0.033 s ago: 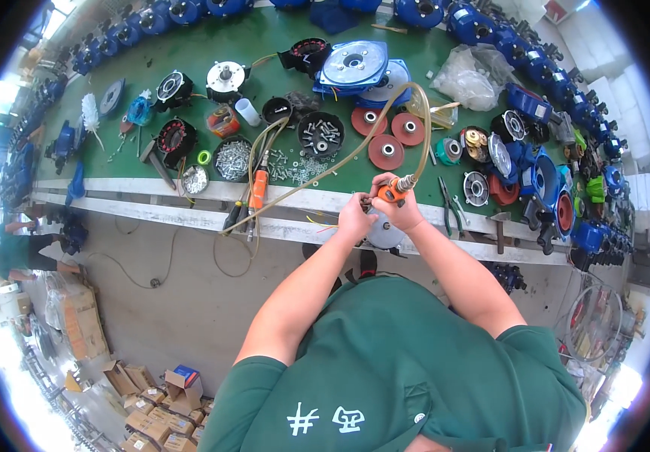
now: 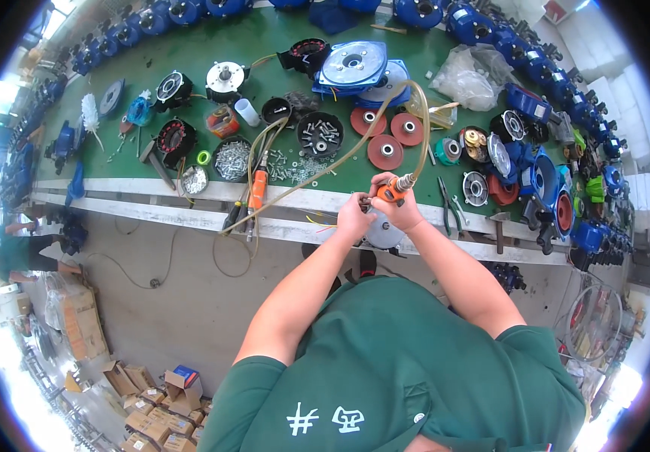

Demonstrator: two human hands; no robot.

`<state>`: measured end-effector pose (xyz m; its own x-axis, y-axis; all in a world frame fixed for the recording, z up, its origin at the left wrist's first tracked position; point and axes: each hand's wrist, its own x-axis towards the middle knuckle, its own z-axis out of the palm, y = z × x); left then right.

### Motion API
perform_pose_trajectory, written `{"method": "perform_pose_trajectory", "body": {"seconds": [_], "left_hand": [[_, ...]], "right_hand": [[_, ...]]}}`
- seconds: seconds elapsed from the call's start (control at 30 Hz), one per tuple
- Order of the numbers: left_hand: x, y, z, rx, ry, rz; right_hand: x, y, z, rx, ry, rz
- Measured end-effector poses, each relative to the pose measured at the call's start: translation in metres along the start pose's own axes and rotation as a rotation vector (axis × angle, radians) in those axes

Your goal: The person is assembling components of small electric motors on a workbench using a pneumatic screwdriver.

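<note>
Right hand (image 2: 405,212) curled, grasping orange tool (image 2: 393,193), left hand (image 2: 354,215) angled inward beside it (grip: cannot tell)

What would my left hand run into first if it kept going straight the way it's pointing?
Most likely the orange tool in your right hand, or that hand's curled fingers; exact depth and any contact between them are unclear.

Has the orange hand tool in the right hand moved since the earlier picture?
No, the orange hand tool shows no visible shift against the nearest round red disc.
</note>
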<state>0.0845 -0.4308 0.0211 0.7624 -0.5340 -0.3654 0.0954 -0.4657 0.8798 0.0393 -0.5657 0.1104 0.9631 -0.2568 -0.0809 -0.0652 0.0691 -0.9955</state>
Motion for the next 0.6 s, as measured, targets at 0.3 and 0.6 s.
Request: {"method": "perform_pose_trajectory", "body": {"seconds": [0.3, 0.6], "left_hand": [[0.006, 0.018, -0.022, 0.271, -0.091, 0.341], [0.022, 0.027, -0.026, 0.544, -0.289, 0.517]], "right_hand": [[-0.006, -0.009, -0.010, 0.114, -0.066, 0.023], [-0.012, -0.009, -0.021, 0.175, -0.045, -0.021]]}}
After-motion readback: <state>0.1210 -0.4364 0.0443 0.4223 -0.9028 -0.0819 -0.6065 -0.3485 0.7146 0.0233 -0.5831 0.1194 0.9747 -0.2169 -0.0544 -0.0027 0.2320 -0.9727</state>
